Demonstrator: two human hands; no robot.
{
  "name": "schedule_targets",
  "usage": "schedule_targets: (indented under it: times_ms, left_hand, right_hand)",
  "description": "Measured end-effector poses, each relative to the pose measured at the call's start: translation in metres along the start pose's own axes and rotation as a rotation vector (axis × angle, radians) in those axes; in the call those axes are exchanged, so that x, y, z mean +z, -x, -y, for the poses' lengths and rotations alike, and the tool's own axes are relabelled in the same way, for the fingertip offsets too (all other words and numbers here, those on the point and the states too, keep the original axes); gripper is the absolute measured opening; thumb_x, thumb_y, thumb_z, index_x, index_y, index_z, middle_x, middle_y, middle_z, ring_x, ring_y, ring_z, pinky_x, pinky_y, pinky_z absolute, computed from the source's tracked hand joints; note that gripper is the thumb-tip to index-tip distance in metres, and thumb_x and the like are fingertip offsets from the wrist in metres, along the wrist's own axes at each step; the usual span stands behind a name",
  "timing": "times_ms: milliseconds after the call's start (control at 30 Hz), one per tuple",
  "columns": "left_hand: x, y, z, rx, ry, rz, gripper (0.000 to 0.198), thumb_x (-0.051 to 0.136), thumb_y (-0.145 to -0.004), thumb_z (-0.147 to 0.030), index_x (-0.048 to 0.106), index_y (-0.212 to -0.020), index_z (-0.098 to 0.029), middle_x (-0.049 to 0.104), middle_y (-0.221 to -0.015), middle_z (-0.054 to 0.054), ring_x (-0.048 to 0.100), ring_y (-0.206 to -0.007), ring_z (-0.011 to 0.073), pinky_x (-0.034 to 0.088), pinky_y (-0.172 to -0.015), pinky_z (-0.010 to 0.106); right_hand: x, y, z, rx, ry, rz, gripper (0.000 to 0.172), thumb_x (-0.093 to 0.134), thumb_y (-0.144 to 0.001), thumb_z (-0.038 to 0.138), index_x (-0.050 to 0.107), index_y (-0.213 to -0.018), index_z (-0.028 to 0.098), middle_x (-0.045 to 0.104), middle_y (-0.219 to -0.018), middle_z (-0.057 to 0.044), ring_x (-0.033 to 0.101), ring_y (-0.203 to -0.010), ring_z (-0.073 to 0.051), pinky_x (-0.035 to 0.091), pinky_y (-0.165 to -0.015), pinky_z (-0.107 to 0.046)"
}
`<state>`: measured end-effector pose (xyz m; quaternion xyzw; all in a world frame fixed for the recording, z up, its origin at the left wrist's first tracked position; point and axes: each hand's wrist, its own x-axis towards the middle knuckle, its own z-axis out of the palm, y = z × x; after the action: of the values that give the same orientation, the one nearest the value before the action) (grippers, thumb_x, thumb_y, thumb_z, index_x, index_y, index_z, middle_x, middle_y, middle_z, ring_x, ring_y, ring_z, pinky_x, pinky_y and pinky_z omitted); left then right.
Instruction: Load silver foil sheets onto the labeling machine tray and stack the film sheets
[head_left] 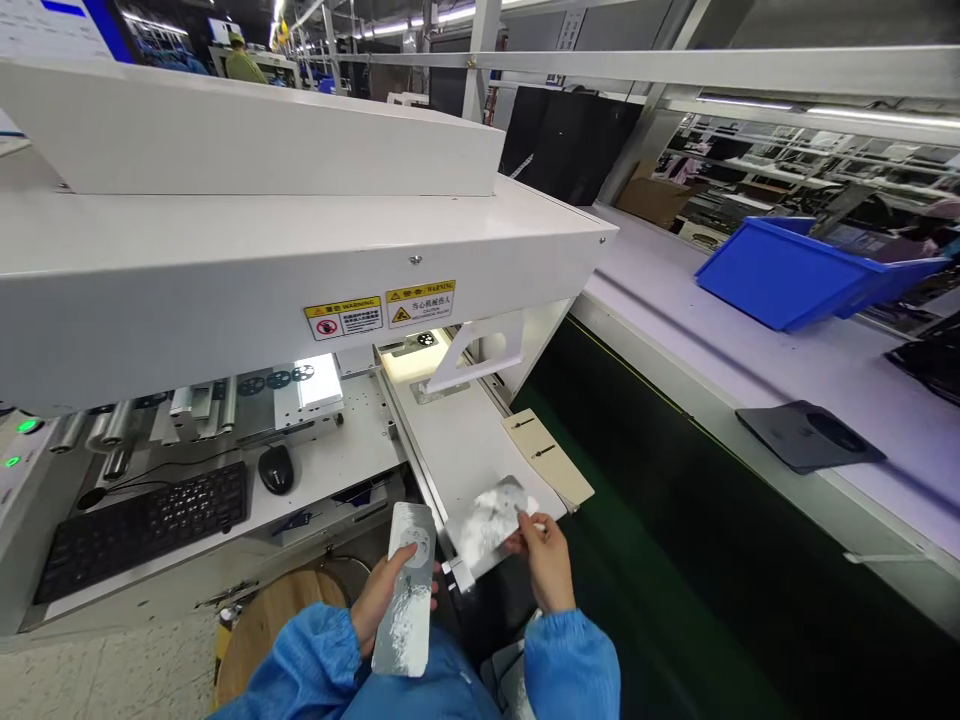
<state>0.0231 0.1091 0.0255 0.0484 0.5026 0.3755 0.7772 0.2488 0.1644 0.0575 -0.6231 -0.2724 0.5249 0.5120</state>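
Observation:
My left hand (pixel 382 600) is wrapped round a long silver foil-like strip (pixel 403 640), held upright before my body with the thumb on its face. A round mark shows near the strip's top. The fingers of my right hand (pixel 549 560) are pinched at the right edge of a second shiny silver sheet (pixel 484 530), over the near end of the white feed track (pixel 465 440). Whether that sheet lies flat or is slightly lifted, I cannot tell. Just beyond my right hand, a beige card (pixel 551 460) with two dark marks sits at the track's right edge.
A white machine housing (pixel 225 290) with warning labels overhangs the track. Left are a black keyboard (pixel 150 530) and a mouse (pixel 276 469). A wooden stool (pixel 281 625) stands below. Across the dark green strip, a bench bears a blue bin (pixel 787 275) and a dark grey panel (pixel 810 437).

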Motion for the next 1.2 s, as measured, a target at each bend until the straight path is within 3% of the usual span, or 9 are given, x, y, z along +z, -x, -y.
schedule_targets:
  times_ms: [100,200,300,367,467,567,700,900,1200]
  left_hand:
    - [-0.015,-0.003,-0.003,0.023,0.062,-0.038,0.043,0.064,-0.084,-0.045,0.059,-0.106,-0.009,0.072,-0.081,0.013,0.068,-0.057,0.0225,0.055,-0.051,0.030]
    - [-0.018,0.004,-0.006,0.034,0.102,-0.050,0.042,0.061,-0.088,-0.040,0.056,-0.112,-0.007,0.072,-0.084,0.015,0.070,-0.060,0.0236,0.056,-0.051,0.030]
    - [-0.016,0.010,-0.007,0.040,0.132,-0.082,0.039,0.062,-0.088,-0.036,0.055,-0.114,-0.007,0.073,-0.091,0.016,0.071,-0.068,0.0250,0.059,-0.055,0.031]
    - [-0.016,0.010,-0.007,0.041,0.128,-0.109,0.039,0.064,-0.086,-0.034,0.055,-0.113,-0.008,0.073,-0.094,0.016,0.072,-0.071,0.0259,0.060,-0.055,0.032]
    - [-0.017,0.007,-0.007,0.047,0.106,-0.109,0.040,0.067,-0.084,-0.033,0.055,-0.112,-0.008,0.073,-0.094,0.016,0.072,-0.071,0.0268,0.059,-0.053,0.032]
    - [-0.016,0.006,-0.009,0.065,0.105,-0.094,0.037,0.067,-0.083,-0.033,0.055,-0.111,-0.010,0.073,-0.093,0.014,0.072,-0.073,0.0268,0.060,-0.054,0.032]
    - [-0.014,0.009,-0.012,0.064,0.088,-0.097,0.036,0.067,-0.082,-0.033,0.056,-0.109,-0.012,0.074,-0.092,0.012,0.073,-0.075,0.0269,0.061,-0.056,0.031]
    - [-0.012,0.013,-0.013,0.069,0.091,-0.158,0.037,0.067,-0.082,-0.028,0.055,-0.112,-0.010,0.074,-0.090,0.012,0.072,-0.074,0.0264,0.062,-0.060,0.032]
    - [-0.004,0.011,-0.008,0.027,0.139,-0.030,0.035,0.057,-0.087,-0.033,0.055,-0.111,-0.008,0.073,-0.094,0.016,0.072,-0.078,0.0285,0.061,-0.062,0.035]
  right_hand:
    - [0.010,-0.049,0.001,0.000,0.006,-0.179,0.058,0.082,-0.052,0.059,0.042,-0.077,0.024,0.062,-0.055,0.002,0.066,-0.056,-0.020,0.056,-0.056,-0.031]
    - [0.006,-0.072,0.006,0.049,0.245,-0.223,0.044,0.075,-0.066,0.052,0.046,-0.082,0.023,0.065,-0.062,-0.001,0.067,-0.061,-0.023,0.056,-0.060,-0.035]
    - [0.000,-0.068,0.013,-0.005,0.756,-0.291,0.028,0.062,-0.081,0.042,0.053,-0.092,0.018,0.069,-0.078,-0.008,0.068,-0.077,-0.027,0.053,-0.073,-0.039]
    - [0.005,-0.059,0.014,-0.174,1.029,-0.310,0.027,0.054,-0.086,0.039,0.058,-0.100,0.016,0.069,-0.095,-0.012,0.065,-0.093,-0.030,0.049,-0.081,-0.040]
    - [0.030,-0.050,0.003,-0.437,1.225,-0.197,0.039,0.048,-0.091,0.037,0.058,-0.120,0.013,0.061,-0.119,-0.018,0.055,-0.113,-0.032,0.043,-0.092,-0.041]
    - [0.057,-0.051,-0.016,-0.479,1.350,-0.115,0.046,0.051,-0.091,0.035,0.055,-0.131,0.014,0.049,-0.136,-0.020,0.043,-0.125,-0.037,0.035,-0.101,-0.047]
    - [0.067,-0.055,-0.032,-0.464,1.427,-0.102,0.045,0.049,-0.093,0.035,0.055,-0.133,0.016,0.043,-0.143,-0.019,0.035,-0.131,-0.039,0.026,-0.107,-0.053]
    - [0.061,-0.053,-0.028,-0.456,1.421,-0.052,0.045,0.047,-0.094,0.036,0.054,-0.135,0.019,0.042,-0.144,-0.016,0.034,-0.133,-0.038,0.026,-0.107,-0.052]
    - [0.058,-0.041,-0.009,-0.481,1.228,-0.018,0.046,0.047,-0.093,0.036,0.053,-0.134,0.016,0.044,-0.142,-0.017,0.039,-0.131,-0.037,0.032,-0.106,-0.054]
